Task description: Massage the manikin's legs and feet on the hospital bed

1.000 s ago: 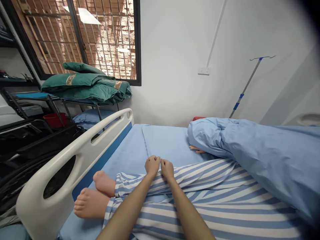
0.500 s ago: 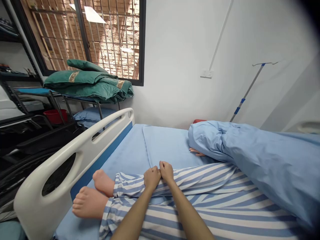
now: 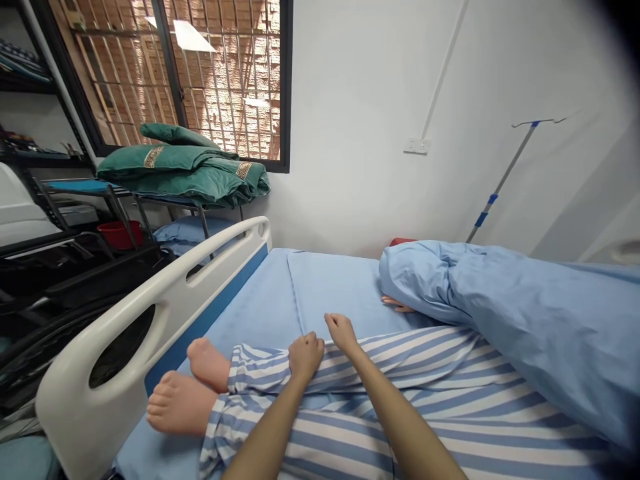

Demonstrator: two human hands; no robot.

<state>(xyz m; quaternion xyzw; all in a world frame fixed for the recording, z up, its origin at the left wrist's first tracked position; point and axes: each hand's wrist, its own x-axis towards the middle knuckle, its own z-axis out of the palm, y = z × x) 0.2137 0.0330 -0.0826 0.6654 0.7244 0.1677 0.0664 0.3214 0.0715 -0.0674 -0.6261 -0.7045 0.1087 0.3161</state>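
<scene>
Two bare feet [image 3: 186, 402] and striped trouser legs [image 3: 425, 357] belong to a figure lying on the bed; the feet look like a manikin's. My left hand [image 3: 306, 357] is closed in a fist on the far trouser leg, below the knee. Just to its right, my right hand [image 3: 341, 331] is also a fist, at the far edge of the same leg and apart from the left. Nothing shows in either hand, though the undersides are hidden. A blue quilt [image 3: 530, 300] covers the upper body, and fingertips [image 3: 397, 304] stick out from under it.
A white footboard [image 3: 150, 293] borders the blue bed sheet [image 3: 330, 280] on the left. Behind it, green folded quilts [image 3: 185, 175] lie on a metal-legged stand near a red bucket [image 3: 120, 235]. An IV pole [image 3: 500, 190] leans at the back right.
My right fist has moved right and a little away from me, parting from the left fist. My left fist stays about where it was on the leg. The view has shifted slightly.
</scene>
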